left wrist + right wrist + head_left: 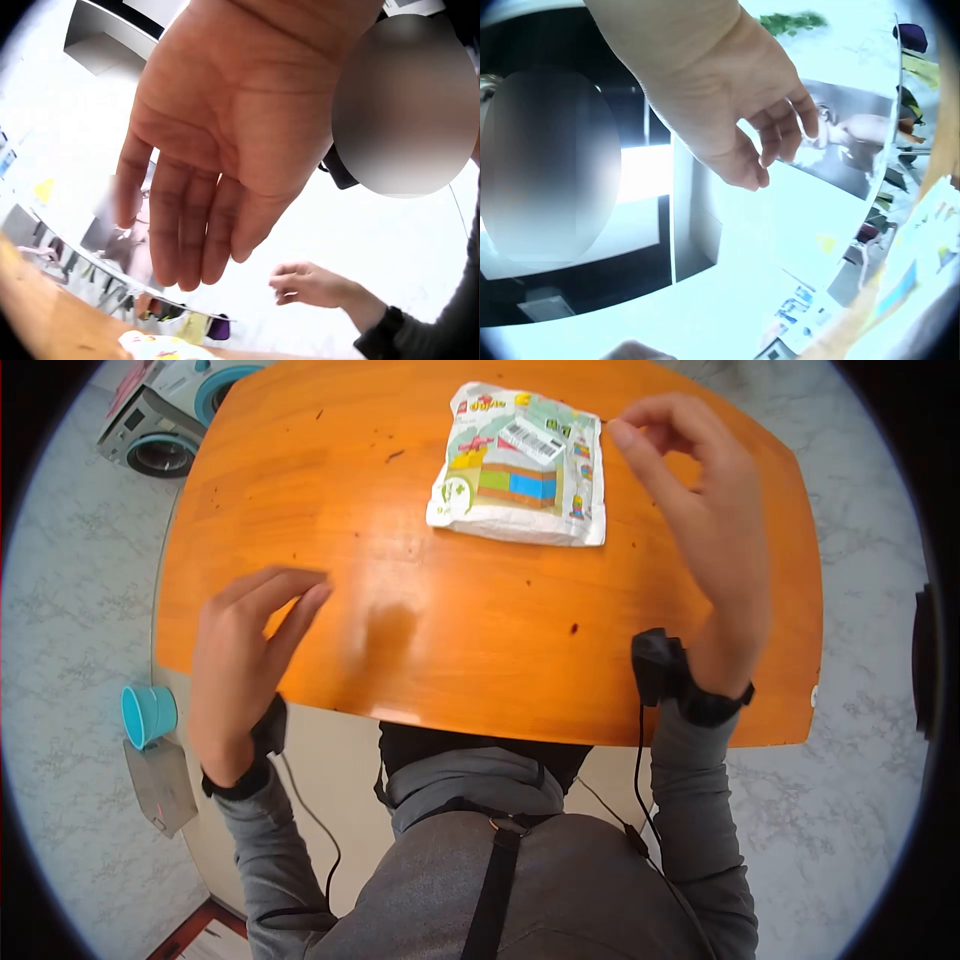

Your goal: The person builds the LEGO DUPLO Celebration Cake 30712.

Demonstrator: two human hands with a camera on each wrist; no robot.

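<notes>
A white printed packet [520, 465] with a barcode label lies flat near the far side of the orange table, a strip of it showing in the left wrist view [161, 346]. Above the table at the left, the left hand [245, 650] hangs in the air, fingers loosely bent, holding nothing; its palm and extended fingers fill much of its own wrist view. The right hand [705, 510] hovers just right of the packet, thumb and fingers slightly bent with a gap between them. Nothing is in it in the right wrist view [735, 97] either.
The orange table [480, 650] has small dark marks and a curved far edge. A blue bucket [149, 715] stands on the floor at the left, and toy-like washing machines [160, 452] are at the upper left. Cables run from both wrist straps.
</notes>
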